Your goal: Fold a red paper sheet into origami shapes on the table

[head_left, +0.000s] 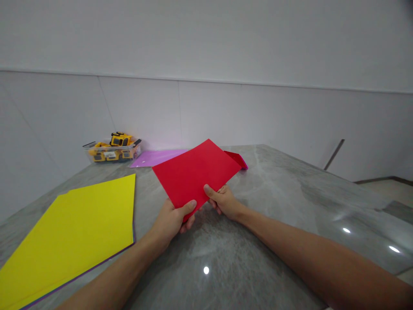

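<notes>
Sheet (196, 174), red: near edge was pinched by left hand (171, 219) and right hand (225, 201), thumbs on top, holding it above table (277, 193).

The fingers of the left grip (171, 219) and right grip (224, 201) are mostly hidden under the red sheet (196, 176). That sheet covers much of a folded red piece (238, 159) and a corner of the lilac sheet (155, 157). The yellow sheet (74, 232) runs off the frame's lower left; the toys in the clear box (112, 151) are too small to tell.
</notes>
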Tool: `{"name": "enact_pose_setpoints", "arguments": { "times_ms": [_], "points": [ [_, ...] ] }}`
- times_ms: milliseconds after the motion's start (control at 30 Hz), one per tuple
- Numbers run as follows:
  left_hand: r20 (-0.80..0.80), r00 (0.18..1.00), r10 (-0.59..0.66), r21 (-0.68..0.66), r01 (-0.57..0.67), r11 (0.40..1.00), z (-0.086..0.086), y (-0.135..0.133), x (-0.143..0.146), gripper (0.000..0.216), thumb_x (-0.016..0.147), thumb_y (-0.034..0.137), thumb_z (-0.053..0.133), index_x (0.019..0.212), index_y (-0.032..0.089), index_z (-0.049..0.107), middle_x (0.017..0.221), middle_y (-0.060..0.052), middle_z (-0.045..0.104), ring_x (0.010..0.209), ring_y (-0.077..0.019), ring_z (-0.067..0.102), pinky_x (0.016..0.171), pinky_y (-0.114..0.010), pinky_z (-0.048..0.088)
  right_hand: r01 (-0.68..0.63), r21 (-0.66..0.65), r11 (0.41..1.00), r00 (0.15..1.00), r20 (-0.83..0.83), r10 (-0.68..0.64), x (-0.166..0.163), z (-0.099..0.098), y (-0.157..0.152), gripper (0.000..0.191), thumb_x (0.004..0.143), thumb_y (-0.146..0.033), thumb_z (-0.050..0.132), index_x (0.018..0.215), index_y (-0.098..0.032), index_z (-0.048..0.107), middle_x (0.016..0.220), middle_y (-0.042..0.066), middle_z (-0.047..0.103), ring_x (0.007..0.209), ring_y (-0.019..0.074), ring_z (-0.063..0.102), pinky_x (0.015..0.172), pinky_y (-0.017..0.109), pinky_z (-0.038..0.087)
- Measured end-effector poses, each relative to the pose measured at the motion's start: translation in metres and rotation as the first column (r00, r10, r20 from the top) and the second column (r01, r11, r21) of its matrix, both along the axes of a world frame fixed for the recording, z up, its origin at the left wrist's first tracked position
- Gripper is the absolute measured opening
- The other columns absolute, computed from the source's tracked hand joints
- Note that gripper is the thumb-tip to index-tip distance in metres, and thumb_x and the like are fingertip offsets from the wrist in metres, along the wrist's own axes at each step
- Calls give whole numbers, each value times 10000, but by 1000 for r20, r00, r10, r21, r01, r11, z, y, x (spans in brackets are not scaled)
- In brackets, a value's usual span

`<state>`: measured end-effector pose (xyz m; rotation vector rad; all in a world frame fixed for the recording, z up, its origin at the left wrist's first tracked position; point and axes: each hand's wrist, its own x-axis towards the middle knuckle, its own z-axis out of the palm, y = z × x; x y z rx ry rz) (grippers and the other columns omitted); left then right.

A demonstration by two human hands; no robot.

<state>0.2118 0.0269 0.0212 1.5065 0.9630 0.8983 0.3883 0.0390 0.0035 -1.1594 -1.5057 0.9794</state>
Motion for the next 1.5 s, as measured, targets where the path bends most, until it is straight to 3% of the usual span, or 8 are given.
{"name": "enact_pose_setpoints", "arguments": {
  "times_ms": [533,800,1100,1500],
  "points": [
    [30,999,11,-10,-11,1000,-2,0,1,378,767,450,568,515,180,484,359,48,409,320,-74,310,359,-211,216,-34,12,999,997,-71,35,-1,1,-1,675,715,-768,511,388,-189,391,320,-61,322,280,44,259,339,234,162],
    [44,999,9,-1,-9,1000,0,0,1,344,749,483,575,645,155,590,354,55,413,316,-79,310,362,-214,218,-158,-17,987,971,-186,152,-2,-2,0,662,711,-769,513,408,-197,370,314,-67,301,313,53,239,357,233,168],
    [20,1000,-2,2,2,1000,0,0,1,399,748,487,567,501,182,492,336,42,404,309,-76,308,359,-217,211,-216,-16,976,959,-190,209,1,-5,0,670,771,-725,499,391,-189,367,298,-66,297,286,45,231,356,235,139],
    [35,999,14,-13,-13,1000,-1,-1,0,404,758,463,569,485,183,467,343,45,396,319,-72,300,364,-214,209,-200,-22,980,965,-179,193,2,-7,2,647,778,-692,532,411,-179,387,307,-72,310,281,37,237,346,228,130]
  ]
}}
